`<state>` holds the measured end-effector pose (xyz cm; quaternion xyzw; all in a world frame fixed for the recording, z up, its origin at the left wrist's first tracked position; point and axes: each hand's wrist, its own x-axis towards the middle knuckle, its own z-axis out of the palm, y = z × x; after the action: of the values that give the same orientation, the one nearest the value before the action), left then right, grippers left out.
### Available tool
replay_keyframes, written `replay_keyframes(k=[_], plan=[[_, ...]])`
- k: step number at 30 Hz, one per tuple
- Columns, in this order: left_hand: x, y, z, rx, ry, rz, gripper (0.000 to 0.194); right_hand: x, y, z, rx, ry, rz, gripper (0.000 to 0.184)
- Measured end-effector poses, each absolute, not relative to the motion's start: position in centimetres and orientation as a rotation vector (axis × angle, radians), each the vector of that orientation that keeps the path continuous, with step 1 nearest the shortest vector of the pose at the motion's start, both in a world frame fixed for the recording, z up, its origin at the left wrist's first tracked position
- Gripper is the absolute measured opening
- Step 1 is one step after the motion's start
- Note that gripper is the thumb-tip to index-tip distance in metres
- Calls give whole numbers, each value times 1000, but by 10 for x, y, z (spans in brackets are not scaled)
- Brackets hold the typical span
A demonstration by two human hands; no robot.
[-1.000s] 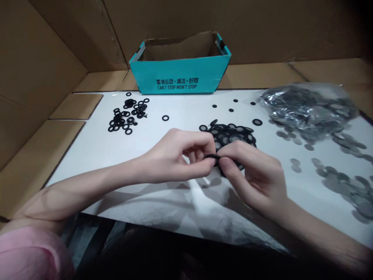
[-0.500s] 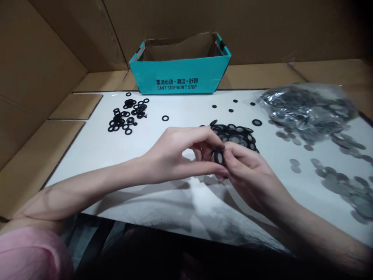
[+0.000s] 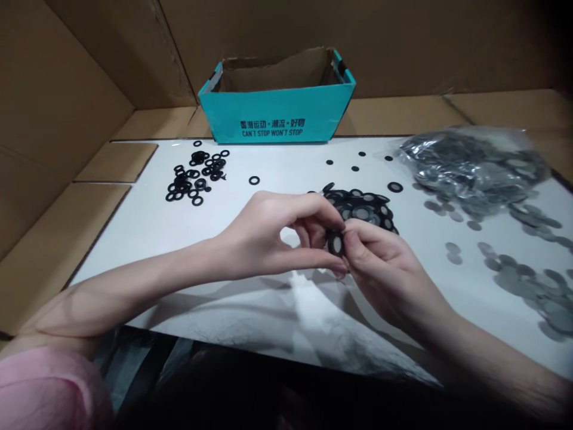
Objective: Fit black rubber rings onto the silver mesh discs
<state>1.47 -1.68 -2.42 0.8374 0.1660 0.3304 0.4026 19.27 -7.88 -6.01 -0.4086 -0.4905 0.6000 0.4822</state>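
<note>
A black rubber ring with a pale grey disc in its middle [image 3: 336, 243] is held upright between my two hands. My left hand [image 3: 286, 230] curves around it, thumb below and fingers above, its tips at the ring's edge. On the other side my right hand [image 3: 380, 257] pinches the ring's right edge between thumb and fingers. Right behind the hands lies a heap of black rings with grey discs in them [image 3: 362, 209], partly hidden by the fingers. One more such ring [image 3: 394, 187] rests just beyond the heap.
Loose black rings [image 3: 192, 179] are piled at the left, with a single ring [image 3: 254, 180] nearer the middle. A clear plastic bag of grey discs [image 3: 474, 167] lies at the right, and loose grey discs [image 3: 532, 283] spread before it. A turquoise box [image 3: 275, 113] stands at the back against cardboard walls.
The held ring has turned slightly, so its pale disc faces me more fully. My left thumb and fingertips have shifted a little; both hands stay in nearly the same place.
</note>
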Motion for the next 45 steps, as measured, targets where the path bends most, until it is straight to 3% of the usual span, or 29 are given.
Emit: replay_keyframes(k=[9, 12, 17, 20, 26, 32, 35, 40, 45], plan=[[16, -18, -24, 2148, 364, 852, 23, 190, -75, -55, -927, -1108, 1616, 39], [16, -19, -23, 2166, 409, 901, 18, 194, -78, -59, -971, -1233, 1450, 38], [15, -21, -22, 2109, 519, 798, 8, 197, -82, -60, -1094, -1546, 873, 15], [15, -21, -21, 2049, 530, 721, 5, 194, -83, -56, -1100, -1681, 662, 13], [14, -18, -18, 1826, 559, 538, 8, 191, -83, -53, -1110, -1721, 590, 16], [15, -20, -23, 1848, 619, 601, 5, 191, -84, -56, -1084, -1750, 496, 14], [16, -19, -25, 1912, 580, 671, 7, 193, -83, -58, -1120, -1672, 658, 16], [16, -15, -26, 2027, 407, 768, 33, 194, -78, -58, -1041, -1305, 1313, 32], [15, -16, -27, 2201, 417, 842, 21, 191, -76, -57, -991, -1157, 1568, 38]])
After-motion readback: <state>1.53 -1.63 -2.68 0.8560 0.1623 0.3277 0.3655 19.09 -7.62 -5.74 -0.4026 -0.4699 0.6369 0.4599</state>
